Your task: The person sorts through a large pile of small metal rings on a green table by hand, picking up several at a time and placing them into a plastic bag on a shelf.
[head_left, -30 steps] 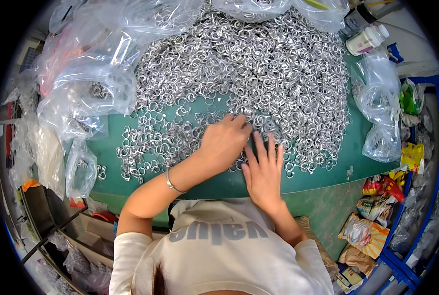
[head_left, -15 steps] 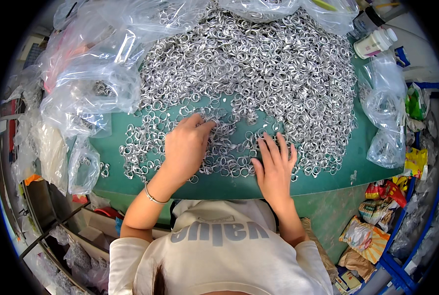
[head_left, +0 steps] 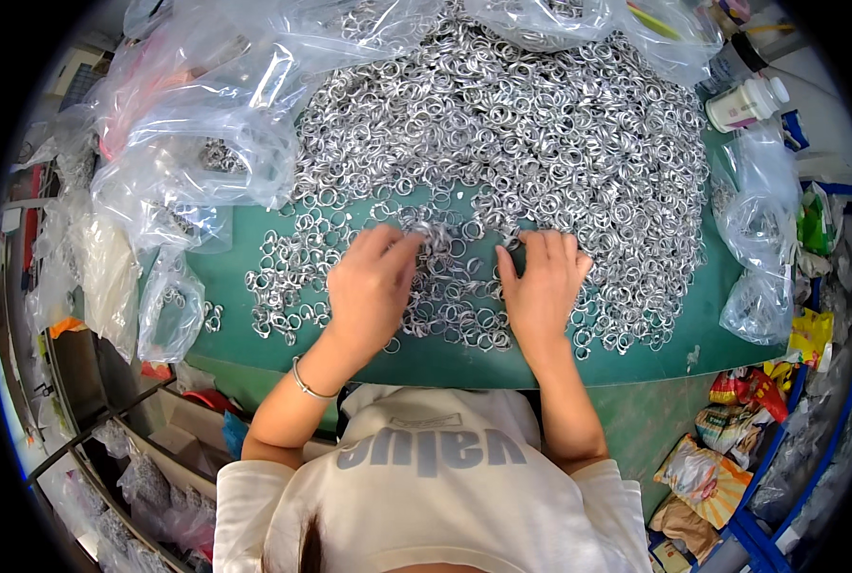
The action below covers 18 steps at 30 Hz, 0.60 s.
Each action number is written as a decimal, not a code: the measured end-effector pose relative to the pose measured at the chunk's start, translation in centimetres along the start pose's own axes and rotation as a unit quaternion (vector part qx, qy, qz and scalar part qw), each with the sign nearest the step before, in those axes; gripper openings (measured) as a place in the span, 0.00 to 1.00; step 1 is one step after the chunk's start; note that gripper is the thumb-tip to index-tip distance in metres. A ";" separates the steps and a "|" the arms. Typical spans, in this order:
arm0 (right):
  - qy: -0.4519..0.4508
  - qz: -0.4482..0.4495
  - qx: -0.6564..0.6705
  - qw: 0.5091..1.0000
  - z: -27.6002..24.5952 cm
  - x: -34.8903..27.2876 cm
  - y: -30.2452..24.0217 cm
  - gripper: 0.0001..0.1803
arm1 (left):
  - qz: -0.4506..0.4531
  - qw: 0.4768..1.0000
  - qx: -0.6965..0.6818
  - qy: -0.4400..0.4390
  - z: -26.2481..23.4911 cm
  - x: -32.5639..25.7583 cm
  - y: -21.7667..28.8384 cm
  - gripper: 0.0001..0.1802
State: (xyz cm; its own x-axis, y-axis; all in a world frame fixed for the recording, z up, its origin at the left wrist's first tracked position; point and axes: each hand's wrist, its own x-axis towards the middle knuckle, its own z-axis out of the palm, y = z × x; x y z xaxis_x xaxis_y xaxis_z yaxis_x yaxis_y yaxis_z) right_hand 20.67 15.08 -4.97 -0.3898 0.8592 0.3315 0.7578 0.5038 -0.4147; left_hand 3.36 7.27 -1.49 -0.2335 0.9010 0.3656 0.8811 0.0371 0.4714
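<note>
A large heap of small silver metal rings (head_left: 560,124) covers the far and right parts of the green table (head_left: 254,353). Looser rings (head_left: 287,272) are scattered in front of it on the left. My left hand (head_left: 373,286) has its fingers bent in a pinch, with a clump of motion-blurred rings at the fingertips. To the right, my right hand (head_left: 545,286) rests at the heap's near edge, fingers curved down onto rings and thumb apart. Between the hands lies another patch of loose rings (head_left: 450,310).
Clear plastic bags (head_left: 206,153), some with rings inside, cover the table's left side. More bags (head_left: 760,229) lie along the right edge, below a white bottle (head_left: 746,105) and a dark one (head_left: 732,65). Shelves with colourful packets (head_left: 703,468) stand at the right.
My right hand has moved forward and its stretched fingers are now bent down at the rings. My left hand stays pinched near the same spot. The whole view has shifted slightly.
</note>
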 end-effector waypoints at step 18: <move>-0.125 0.097 0.232 0.960 -2.1 -0.8 -0.6 0.13 | -0.015 0.996 -0.040 -0.081 -1.2 -0.4 -0.6 0.09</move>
State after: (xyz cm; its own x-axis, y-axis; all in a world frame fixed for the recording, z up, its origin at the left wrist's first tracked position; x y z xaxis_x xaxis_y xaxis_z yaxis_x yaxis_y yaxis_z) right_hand 21.65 13.85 -3.18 -0.4225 0.9061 0.0210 0.5366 0.2687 -0.7999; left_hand 2.44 6.32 -0.92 -0.1836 0.9582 0.2193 0.8383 0.0361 0.5441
